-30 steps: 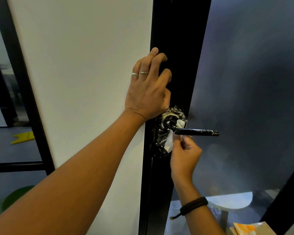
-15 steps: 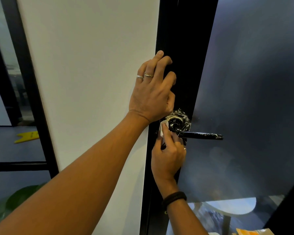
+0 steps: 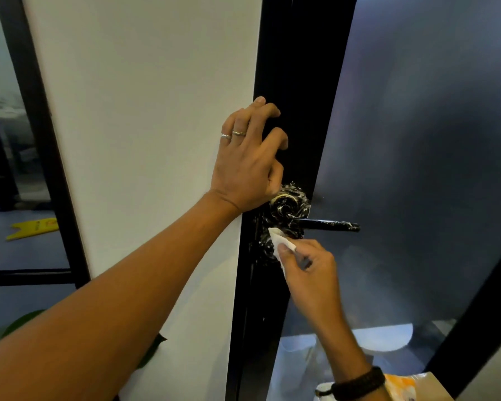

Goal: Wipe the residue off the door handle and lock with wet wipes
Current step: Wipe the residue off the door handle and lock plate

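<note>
The right hand [image 3: 310,267] pinches a folded white wet wipe [image 3: 282,244] between thumb and forefinger, its free corner pressed against the lower left of the round lock plate [image 3: 287,209] on the black door frame [image 3: 295,111]. The door handle [image 3: 324,225] lies just above and to the right of those fingers, its long axis horizontal, running rightward from the plate across the dark glass panel [image 3: 431,169]. White residue speckles the plate and dots the lever, thickest near its far tip. The left hand [image 3: 246,166] holds nothing: its palm rests against the edge where the white wall [image 3: 142,111] meets the frame, fingers loosely curled, just above the plate. The right hand is the nearer to the lever, so a stroke along it would probably run up and to the right.
</note>
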A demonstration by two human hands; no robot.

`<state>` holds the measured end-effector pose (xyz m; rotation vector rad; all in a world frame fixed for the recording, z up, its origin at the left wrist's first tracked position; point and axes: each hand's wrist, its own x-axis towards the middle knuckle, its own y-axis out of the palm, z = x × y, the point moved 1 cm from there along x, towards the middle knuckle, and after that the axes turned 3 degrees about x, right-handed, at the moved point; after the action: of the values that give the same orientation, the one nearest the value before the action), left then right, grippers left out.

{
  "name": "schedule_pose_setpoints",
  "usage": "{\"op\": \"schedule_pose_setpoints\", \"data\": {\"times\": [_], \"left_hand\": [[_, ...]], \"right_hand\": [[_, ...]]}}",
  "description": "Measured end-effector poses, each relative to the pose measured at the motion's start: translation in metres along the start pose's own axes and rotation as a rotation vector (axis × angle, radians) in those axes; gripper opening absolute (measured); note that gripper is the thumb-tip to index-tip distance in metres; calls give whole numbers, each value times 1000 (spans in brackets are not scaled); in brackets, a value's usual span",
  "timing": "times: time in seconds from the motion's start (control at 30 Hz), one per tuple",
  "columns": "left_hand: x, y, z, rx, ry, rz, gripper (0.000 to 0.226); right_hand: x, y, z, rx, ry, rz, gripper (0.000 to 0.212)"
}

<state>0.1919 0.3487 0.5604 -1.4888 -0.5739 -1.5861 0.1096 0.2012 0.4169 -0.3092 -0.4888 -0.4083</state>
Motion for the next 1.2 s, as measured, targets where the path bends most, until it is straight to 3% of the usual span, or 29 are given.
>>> {"op": "schedule_pose_setpoints", "data": {"times": [0.07, 0.17, 0.27, 0.4, 0.47, 0.57, 0.73, 0.97, 1.2], "left_hand": [[-21, -9, -9, -77, 18, 24, 25], [-67, -29, -30, -461, -92, 138, 17], [-110, -37, -55, -897, -466, 370, 23], [-134, -33, -71, -1348, -1018, 754, 48], [-134, -39, -74, -1496, -1110, 826, 43], [-129, -46, -74, -1519, -1140, 709, 24], [-121, -47, -72, -1521, -1250, 548, 18], [-113, -44, -80, -1524, -1301, 594, 15], [-109, -42, -83, -1487, -1274, 707, 27]], "right_hand": [[0, -18, 8, 36, 57, 96, 9], [-1, -42, 23, 85, 112, 219, 13], [-2, -57, 39, 191, 141, 344, 13], [2, -66, 49, 243, 125, 414, 16], [2, -71, 50, 243, 126, 400, 15], [4, -78, 51, 297, 152, 368, 16], [8, -87, 53, 297, 162, 343, 20], [11, -90, 56, 250, 120, 347, 19], [10, -95, 52, 197, 97, 319, 22]]}}
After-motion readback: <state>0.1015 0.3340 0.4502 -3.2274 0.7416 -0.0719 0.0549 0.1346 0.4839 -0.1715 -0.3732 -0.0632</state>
